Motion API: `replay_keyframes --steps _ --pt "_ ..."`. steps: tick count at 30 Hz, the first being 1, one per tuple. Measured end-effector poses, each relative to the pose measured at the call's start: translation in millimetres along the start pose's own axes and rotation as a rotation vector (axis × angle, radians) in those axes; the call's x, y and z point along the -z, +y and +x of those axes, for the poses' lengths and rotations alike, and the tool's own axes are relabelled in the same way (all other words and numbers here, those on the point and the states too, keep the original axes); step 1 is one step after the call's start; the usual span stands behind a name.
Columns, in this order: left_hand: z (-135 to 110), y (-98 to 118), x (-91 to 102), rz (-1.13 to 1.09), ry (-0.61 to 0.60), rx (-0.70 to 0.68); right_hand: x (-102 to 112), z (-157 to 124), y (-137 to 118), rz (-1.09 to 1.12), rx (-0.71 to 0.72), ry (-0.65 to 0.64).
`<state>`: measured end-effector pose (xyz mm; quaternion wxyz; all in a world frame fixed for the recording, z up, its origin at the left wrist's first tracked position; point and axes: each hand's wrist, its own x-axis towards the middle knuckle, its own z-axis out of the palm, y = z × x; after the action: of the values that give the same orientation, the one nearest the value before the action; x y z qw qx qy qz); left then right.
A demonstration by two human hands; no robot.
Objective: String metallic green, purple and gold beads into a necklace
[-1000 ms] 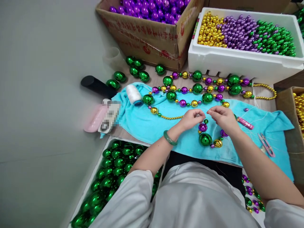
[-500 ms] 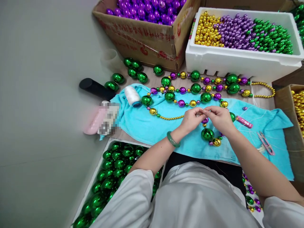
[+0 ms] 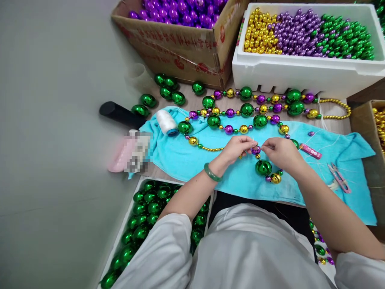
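Observation:
Over the turquoise towel (image 3: 186, 158), my left hand (image 3: 239, 149) pinches the bead string beside a purple bead (image 3: 255, 150). My right hand (image 3: 281, 151) is closed at the fingertips on thin white thread just right of that bead. Below the hands hangs the strand's large green bead (image 3: 263, 167), with a gold bead (image 3: 275, 178) after it. The rest of the bead necklace (image 3: 244, 129) loops across the towel in green, gold and purple. Small gold beads (image 3: 212, 149) run toward my left hand. The thread itself is too fine to trace fully.
A white thread spool (image 3: 166, 121) lies on the towel's left. Pink thread snips (image 3: 339, 178) and a pink packet (image 3: 310, 151) lie right. Behind are a cardboard box (image 3: 168, 48) of purple beads and a foam box (image 3: 288, 74) of small beads. Large green beads (image 3: 141, 233) fill a tray at lower left.
My hands have drawn apart: they met at the fingertips before, and now a gap shows the purple bead between them. My left hand moved slightly left. The view shifted a little.

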<state>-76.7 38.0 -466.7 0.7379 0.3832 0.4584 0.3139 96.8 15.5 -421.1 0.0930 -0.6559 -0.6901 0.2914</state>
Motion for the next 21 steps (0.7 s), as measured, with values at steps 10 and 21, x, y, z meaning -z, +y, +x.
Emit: replay_keyframes --steps 10,21 --pt "1.1 17.2 8.4 -0.208 -0.082 0.225 -21.5 -32.9 -6.9 -0.057 -0.105 -0.070" --pt "-1.4 21.8 34.3 0.118 0.057 0.087 -2.3 -69.0 -3.8 -0.199 0.116 -0.361"
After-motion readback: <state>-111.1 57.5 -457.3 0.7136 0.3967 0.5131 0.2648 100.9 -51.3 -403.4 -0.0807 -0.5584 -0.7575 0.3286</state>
